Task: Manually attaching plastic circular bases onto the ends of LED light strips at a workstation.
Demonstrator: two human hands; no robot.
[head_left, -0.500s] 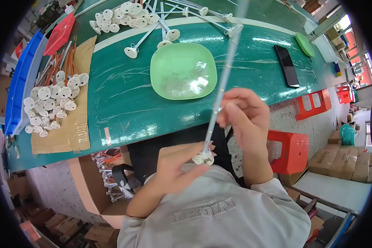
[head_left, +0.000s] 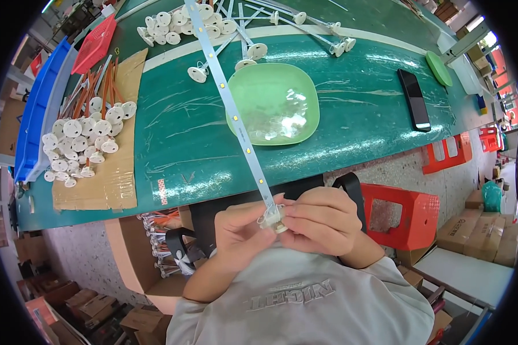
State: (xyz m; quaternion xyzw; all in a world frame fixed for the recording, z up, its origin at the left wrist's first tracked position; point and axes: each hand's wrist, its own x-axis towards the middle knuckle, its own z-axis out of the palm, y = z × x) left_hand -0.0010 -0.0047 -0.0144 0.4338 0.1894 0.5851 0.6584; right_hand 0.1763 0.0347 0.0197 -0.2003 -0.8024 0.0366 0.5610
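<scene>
Both my hands meet low in front of my chest, around the white end cap of a long LED light strip. My left hand is closed on the cap from the left, with its thumb at the cap's edge. From the right, my right hand pinches the cap with bent fingers. Thin pale wires loop beside the cap. Dotted with small yellow LEDs, the strip slants up and to the left, passing in front of a light green square dish. My fingers partly cover the cap.
Capped strips lie heaped on a cardboard sheet at left, near a blue tray and red basket. More strips lie at the back. A phone sits at right; red stools stand beyond the table edge.
My right hand has come down from beside the strip to the cap and closed on it. The strip's upper end has swung from right to left. My left hand has stayed at the cap.
</scene>
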